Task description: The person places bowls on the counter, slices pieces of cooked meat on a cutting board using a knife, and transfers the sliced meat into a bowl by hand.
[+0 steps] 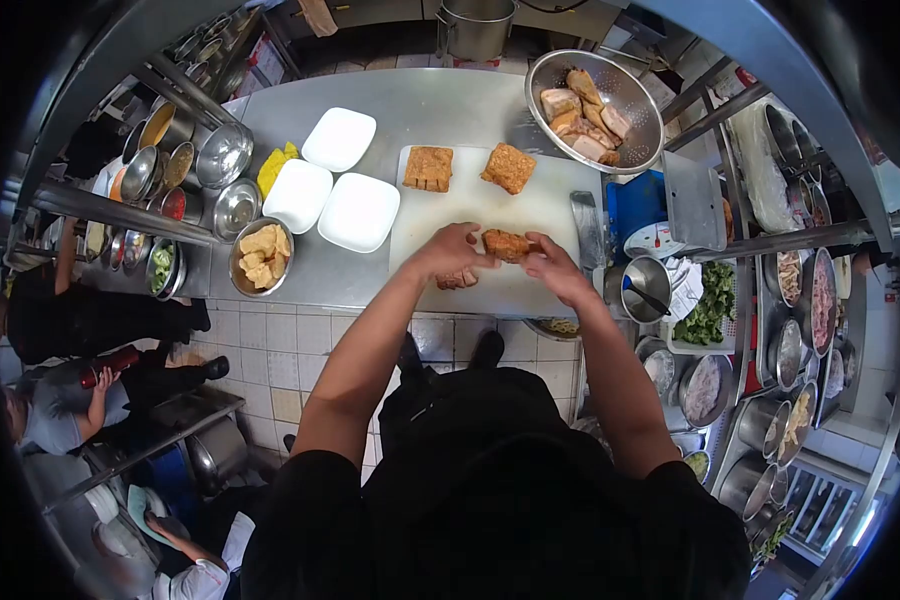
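A piece of crispy-skinned roast pork (506, 245) is between my two hands over the near part of the white cutting board (425, 222). My left hand (452, 250) is at its left side, fingers and thumb spread. At its right end is my right hand (558, 272), fingers curled against the piece. Some cut meat (457, 279) lies below my left hand. Farther back on the board sit a scored block of roast pork (429, 169) and another browned block (508, 168). A cleaver (585, 222) lies at the board's right edge.
A colander (645, 110) of meat pieces stands at the back right. White square dishes (359, 212) and a bowl of fried pieces (262, 257) are left of the board. At right are a scale (653, 240), a metal pot (642, 290) and leafy greens (710, 305). Other people work at left.
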